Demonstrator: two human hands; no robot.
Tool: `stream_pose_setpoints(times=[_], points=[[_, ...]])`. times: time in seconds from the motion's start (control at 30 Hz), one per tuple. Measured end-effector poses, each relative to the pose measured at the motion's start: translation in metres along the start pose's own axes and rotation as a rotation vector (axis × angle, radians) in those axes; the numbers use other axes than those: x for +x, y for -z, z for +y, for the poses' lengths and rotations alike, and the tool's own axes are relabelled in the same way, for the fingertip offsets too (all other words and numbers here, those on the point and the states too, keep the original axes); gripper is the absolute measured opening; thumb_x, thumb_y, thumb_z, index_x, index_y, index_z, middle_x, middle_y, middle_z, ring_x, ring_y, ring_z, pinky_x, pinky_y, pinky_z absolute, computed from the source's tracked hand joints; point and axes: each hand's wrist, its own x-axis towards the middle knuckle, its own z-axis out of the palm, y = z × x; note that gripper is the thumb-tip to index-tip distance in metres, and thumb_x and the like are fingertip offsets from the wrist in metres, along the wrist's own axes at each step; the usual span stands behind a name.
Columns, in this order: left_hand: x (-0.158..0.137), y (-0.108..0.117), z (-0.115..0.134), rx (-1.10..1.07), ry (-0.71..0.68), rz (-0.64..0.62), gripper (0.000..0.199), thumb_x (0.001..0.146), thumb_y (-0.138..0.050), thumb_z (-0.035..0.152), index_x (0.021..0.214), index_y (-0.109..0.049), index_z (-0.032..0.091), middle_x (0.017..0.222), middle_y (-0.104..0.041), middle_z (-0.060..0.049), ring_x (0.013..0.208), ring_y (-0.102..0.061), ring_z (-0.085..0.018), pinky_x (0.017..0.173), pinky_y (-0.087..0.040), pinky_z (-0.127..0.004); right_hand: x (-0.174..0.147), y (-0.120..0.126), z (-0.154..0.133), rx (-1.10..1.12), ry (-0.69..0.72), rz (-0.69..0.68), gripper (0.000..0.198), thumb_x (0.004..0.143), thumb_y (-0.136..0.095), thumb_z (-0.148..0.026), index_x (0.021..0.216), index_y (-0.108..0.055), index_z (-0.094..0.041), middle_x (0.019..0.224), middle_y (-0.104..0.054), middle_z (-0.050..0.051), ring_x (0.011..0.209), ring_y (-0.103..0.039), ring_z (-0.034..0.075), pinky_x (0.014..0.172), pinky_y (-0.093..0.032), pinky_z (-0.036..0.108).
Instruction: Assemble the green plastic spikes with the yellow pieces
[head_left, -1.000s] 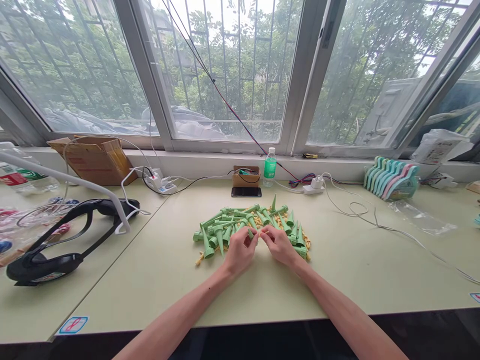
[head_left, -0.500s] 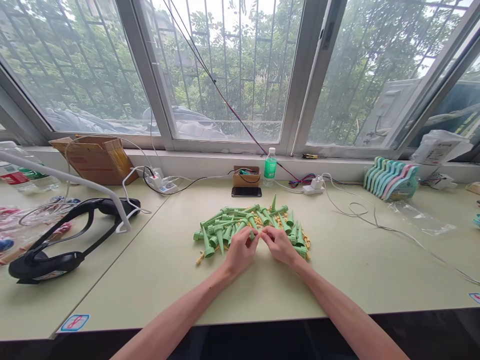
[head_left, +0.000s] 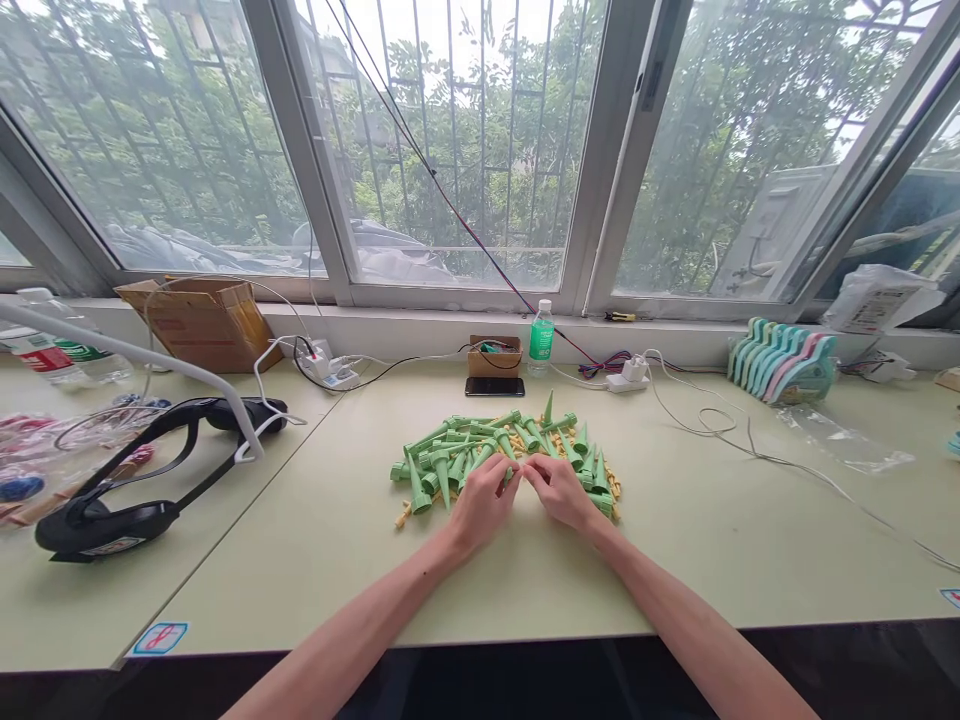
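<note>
Both of my hands meet over the near side of a pile of green plastic spikes (head_left: pixel 442 465), long cones with ribbed collars. My left hand (head_left: pixel 482 500) is closed around a green spike (head_left: pixel 510 472), mostly hidden by the fingers. Fingertip to fingertip with it, my right hand (head_left: pixel 561 492) is closed in a pinch; what it grips, if anything, is too small and covered to make out. Small yellow pieces (head_left: pixel 403 515) lie under and around the spikes.
Behind the pile are a black phone (head_left: pixel 495 386), a small cardboard box (head_left: pixel 495 358) and a green-labelled bottle (head_left: pixel 541 340). A black headset-like frame (head_left: pixel 112 525) lies left. Pastel hangers (head_left: pixel 784 365), a power adapter (head_left: pixel 630 375) and white cables (head_left: pixel 787 460) are at right.
The spike in my left hand has turned, and less of its point shows now. My hands stay fingertip to fingertip. The whole view has shifted slightly.
</note>
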Motion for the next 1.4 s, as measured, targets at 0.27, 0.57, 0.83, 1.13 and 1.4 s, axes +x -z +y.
stream_pose_setpoints(times=[0.27, 0.57, 0.83, 1.13, 1.4], points=[[0.001, -0.001, -0.002, 0.005, -0.011, -0.007, 0.021, 0.095, -0.045, 0.028, 0.086, -0.061, 0.020, 0.082, -0.058, -0.003, 0.061, -0.048, -0.012, 0.061, -0.041, -0.025, 0.001, 0.000, 0.001, 0.007, -0.010, 0.000, 0.029, 0.092, -0.046, -0.034, 0.074, -0.061, -0.017, 0.062, -0.053, 0.000, 0.055, -0.040, 0.012, 0.052, -0.030, 0.025], [0.001, -0.003, -0.005, 0.013, -0.022, 0.006, 0.019, 0.096, -0.045, 0.026, 0.086, -0.061, 0.020, 0.084, -0.059, -0.002, 0.061, -0.048, -0.011, 0.061, -0.042, -0.024, -0.001, -0.011, 0.010, -0.066, 0.013, 0.054, 0.032, 0.095, -0.041, -0.038, 0.080, -0.059, -0.017, 0.060, -0.053, -0.001, 0.050, -0.038, 0.012, 0.050, -0.030, 0.025], [-0.001, -0.005, -0.005, 0.043, -0.052, 0.033, 0.014, 0.096, -0.045, 0.024, 0.088, -0.056, 0.020, 0.085, -0.058, -0.002, 0.059, -0.045, -0.011, 0.060, -0.041, -0.024, -0.005, -0.021, 0.013, -0.160, 0.079, 0.116, 0.029, 0.098, -0.036, -0.033, 0.084, -0.057, -0.018, 0.062, -0.053, -0.001, 0.051, -0.043, 0.013, 0.053, -0.032, 0.024], [-0.002, -0.010, -0.005, 0.053, -0.025, 0.113, 0.006, 0.094, -0.047, 0.023, 0.091, -0.052, 0.020, 0.086, -0.056, -0.002, 0.057, -0.045, -0.010, 0.060, -0.041, -0.025, -0.005, -0.019, 0.010, -0.182, 0.109, 0.101, 0.029, 0.099, -0.035, -0.032, 0.084, -0.056, -0.018, 0.061, -0.051, -0.002, 0.050, -0.043, 0.012, 0.053, -0.033, 0.023], [-0.002, -0.012, -0.005, 0.040, -0.014, 0.124, 0.009, 0.094, -0.046, 0.023, 0.088, -0.050, 0.020, 0.087, -0.056, -0.003, 0.059, -0.046, -0.011, 0.061, -0.042, -0.025, -0.006, -0.019, 0.011, -0.300, 0.123, 0.118, 0.031, 0.100, -0.033, -0.031, 0.079, -0.052, -0.019, 0.060, -0.051, -0.001, 0.051, -0.044, 0.013, 0.055, -0.032, 0.024]])
